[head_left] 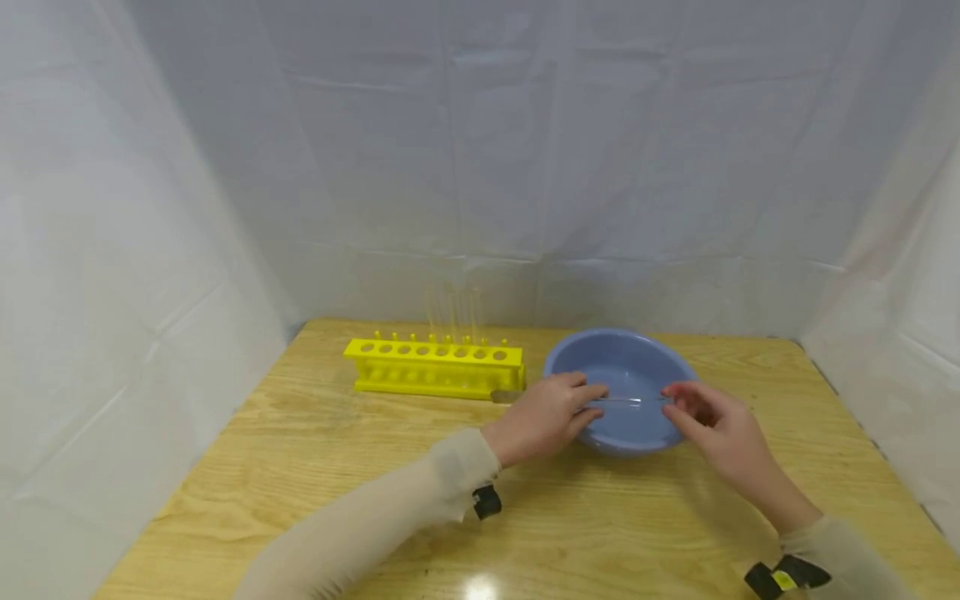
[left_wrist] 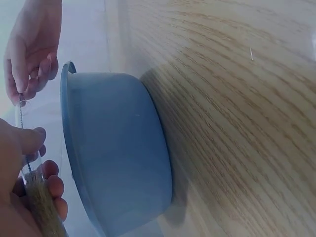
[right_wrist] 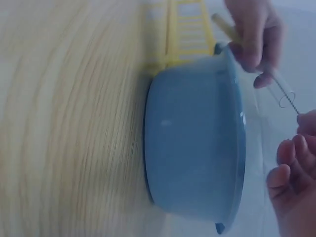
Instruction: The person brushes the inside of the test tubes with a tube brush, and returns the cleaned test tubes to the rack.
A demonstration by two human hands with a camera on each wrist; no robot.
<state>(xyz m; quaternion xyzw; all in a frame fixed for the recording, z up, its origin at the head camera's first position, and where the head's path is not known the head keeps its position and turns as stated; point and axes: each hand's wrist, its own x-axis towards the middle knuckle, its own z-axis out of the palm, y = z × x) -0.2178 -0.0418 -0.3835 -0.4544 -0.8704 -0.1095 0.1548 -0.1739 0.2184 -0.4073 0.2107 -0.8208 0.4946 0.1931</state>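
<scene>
My left hand [head_left: 551, 414] grips a clear glass test tube [head_left: 622, 402] and keeps it roughly level over a blue basin [head_left: 622, 435]. Inside the tube is a test tube brush; its pale bristles [left_wrist: 43, 200] sit toward the closed end, on the left hand's side. The brush's twisted wire handle [right_wrist: 288, 95] comes out of the tube's open mouth. On the basin's right side, my right hand [head_left: 716, 423] pinches the end of that wire between thumb and fingertips. Part of the tube is hidden behind the left fingers.
Left of the basin stands a yellow test tube rack [head_left: 438, 352] with a row of holes and pegs. Several clear tubes [head_left: 453, 312] stand upright at its back. White sheeting [head_left: 480, 167] encloses the back and sides of the wooden table [head_left: 315, 483].
</scene>
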